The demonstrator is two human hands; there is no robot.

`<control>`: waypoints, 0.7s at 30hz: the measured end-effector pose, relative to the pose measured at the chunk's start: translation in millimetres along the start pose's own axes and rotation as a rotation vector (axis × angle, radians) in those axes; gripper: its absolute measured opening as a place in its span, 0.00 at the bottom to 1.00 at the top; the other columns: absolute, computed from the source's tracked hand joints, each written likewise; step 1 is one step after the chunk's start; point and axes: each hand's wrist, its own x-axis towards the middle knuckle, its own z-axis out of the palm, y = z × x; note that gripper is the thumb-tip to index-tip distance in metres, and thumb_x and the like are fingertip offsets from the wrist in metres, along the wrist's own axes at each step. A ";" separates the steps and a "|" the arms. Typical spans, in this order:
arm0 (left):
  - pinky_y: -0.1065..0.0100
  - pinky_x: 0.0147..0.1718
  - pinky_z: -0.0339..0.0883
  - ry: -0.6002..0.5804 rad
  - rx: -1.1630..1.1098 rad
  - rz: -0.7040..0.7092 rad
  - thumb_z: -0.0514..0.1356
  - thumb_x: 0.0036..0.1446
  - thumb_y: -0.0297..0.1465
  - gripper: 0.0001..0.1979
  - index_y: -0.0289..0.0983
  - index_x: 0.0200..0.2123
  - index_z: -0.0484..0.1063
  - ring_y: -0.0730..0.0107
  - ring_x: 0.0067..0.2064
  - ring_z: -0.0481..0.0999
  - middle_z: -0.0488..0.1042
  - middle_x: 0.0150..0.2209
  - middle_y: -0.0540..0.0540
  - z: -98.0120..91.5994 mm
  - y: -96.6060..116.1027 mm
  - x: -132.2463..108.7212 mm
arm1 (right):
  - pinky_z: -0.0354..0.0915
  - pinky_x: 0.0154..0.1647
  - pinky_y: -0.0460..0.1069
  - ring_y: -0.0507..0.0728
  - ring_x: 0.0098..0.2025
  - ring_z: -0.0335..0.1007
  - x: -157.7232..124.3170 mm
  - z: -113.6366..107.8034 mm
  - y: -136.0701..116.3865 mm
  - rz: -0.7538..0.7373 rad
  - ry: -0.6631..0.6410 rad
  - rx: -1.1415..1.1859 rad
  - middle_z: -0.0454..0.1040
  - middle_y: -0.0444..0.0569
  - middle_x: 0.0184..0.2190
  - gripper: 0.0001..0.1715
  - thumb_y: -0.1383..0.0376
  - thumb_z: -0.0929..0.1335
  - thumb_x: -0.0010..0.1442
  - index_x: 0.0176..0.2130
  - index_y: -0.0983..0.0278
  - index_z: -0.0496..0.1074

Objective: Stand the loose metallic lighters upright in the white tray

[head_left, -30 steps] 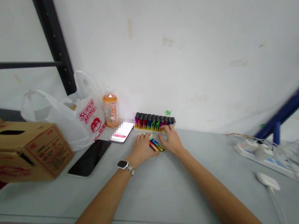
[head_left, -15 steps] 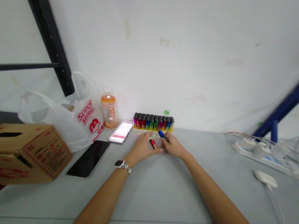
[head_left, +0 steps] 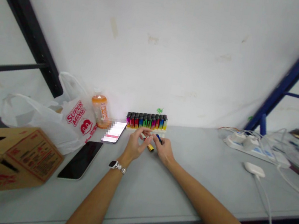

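Observation:
Rows of multicoloured lighters (head_left: 146,121) with dark tops stand upright in a pale tray against the wall. Just in front of them my left hand (head_left: 136,143), a watch on its wrist, has its fingers curled around a red and yellow lighter (head_left: 150,147). The yellow end points down toward the desk. Close beside it on the right, my right hand (head_left: 164,149) pinches a blue lighter (head_left: 158,138). Fingers partly hide both lighters.
Left of the hands are a phone with a lit screen (head_left: 114,132), a dark phone (head_left: 80,160), an orange bottle (head_left: 100,111), a plastic bag (head_left: 47,121) and a cardboard box (head_left: 13,154). Right: a power strip (head_left: 257,150) and a white charger (head_left: 254,169) with cables.
The view has shifted, so most things appear further left. My left hand's thumb and fingers have come closer around the red and yellow lighter, and its yellow end now shows.

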 end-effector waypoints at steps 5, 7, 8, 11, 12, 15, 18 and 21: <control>0.65 0.37 0.66 -0.026 -0.004 -0.010 0.59 0.58 0.38 0.13 0.37 0.44 0.72 0.66 0.38 0.76 0.77 0.36 0.44 2.3 -0.2 0.6 | 0.46 0.23 0.47 0.51 0.22 0.52 3.9 0.2 4.7 0.004 0.065 -0.018 0.55 0.41 0.16 0.27 0.49 0.61 0.60 0.18 0.63 0.61; 0.66 0.36 0.67 -0.041 -0.001 -0.047 0.60 0.57 0.37 0.13 0.37 0.43 0.73 0.66 0.38 0.76 0.78 0.37 0.44 5.5 -2.7 1.4 | 0.49 0.24 0.47 0.51 0.23 0.54 5.6 -0.8 5.2 -0.022 0.057 0.012 0.57 0.41 0.16 0.27 0.47 0.62 0.60 0.21 0.63 0.63; 0.67 0.35 0.67 -0.048 -0.010 -0.072 0.60 0.57 0.36 0.13 0.37 0.44 0.73 0.66 0.38 0.76 0.78 0.38 0.44 7.6 -4.6 1.9 | 0.50 0.24 0.47 0.51 0.23 0.54 5.9 -1.1 5.0 -0.038 0.040 0.037 0.58 0.41 0.17 0.27 0.45 0.62 0.60 0.23 0.63 0.65; 0.68 0.34 0.69 -0.078 -0.086 -0.141 0.60 0.57 0.38 0.16 0.37 0.46 0.75 0.68 0.38 0.75 0.77 0.43 0.42 15.7 -11.8 3.2 | 0.51 0.23 0.47 0.52 0.22 0.54 4.4 0.2 3.7 -0.036 -0.056 0.137 0.58 0.40 0.16 0.32 0.38 0.62 0.60 0.25 0.62 0.65; 0.68 0.35 0.70 -0.088 -0.114 -0.155 0.60 0.58 0.39 0.16 0.37 0.45 0.75 0.68 0.38 0.74 0.76 0.44 0.42 18.6 -14.0 3.4 | 0.50 0.22 0.47 0.51 0.21 0.53 3.4 1.4 3.3 0.001 -0.096 0.179 0.57 0.40 0.15 0.35 0.35 0.60 0.59 0.24 0.61 0.64; 0.67 0.37 0.71 -0.068 -0.148 -0.168 0.60 0.58 0.43 0.17 0.37 0.41 0.77 0.67 0.40 0.75 0.75 0.43 0.41 26.6 -17.5 3.3 | 0.44 0.17 0.47 0.50 0.16 0.46 0.4 6.1 2.4 0.173 -0.219 0.324 0.53 0.40 0.13 0.40 0.30 0.53 0.58 0.20 0.60 0.60; 0.67 0.37 0.71 0.005 -0.145 -0.185 0.61 0.57 0.46 0.18 0.36 0.37 0.76 0.65 0.42 0.75 0.74 0.41 0.42 32.2 -15.1 2.4 | 0.40 0.15 0.46 0.48 0.14 0.42 -0.7 8.9 0.7 0.290 -0.335 0.408 0.53 0.40 0.13 0.43 0.29 0.50 0.57 0.19 0.60 0.58; 0.69 0.35 0.70 0.067 -0.171 -0.218 0.60 0.58 0.48 0.19 0.37 0.37 0.72 0.67 0.39 0.76 0.76 0.38 0.45 34.8 -8.9 1.8 | 0.42 0.14 0.45 0.48 0.14 0.48 -0.9 7.7 -2.0 0.250 -0.323 0.446 0.59 0.40 0.15 0.43 0.29 0.52 0.56 0.25 0.62 0.65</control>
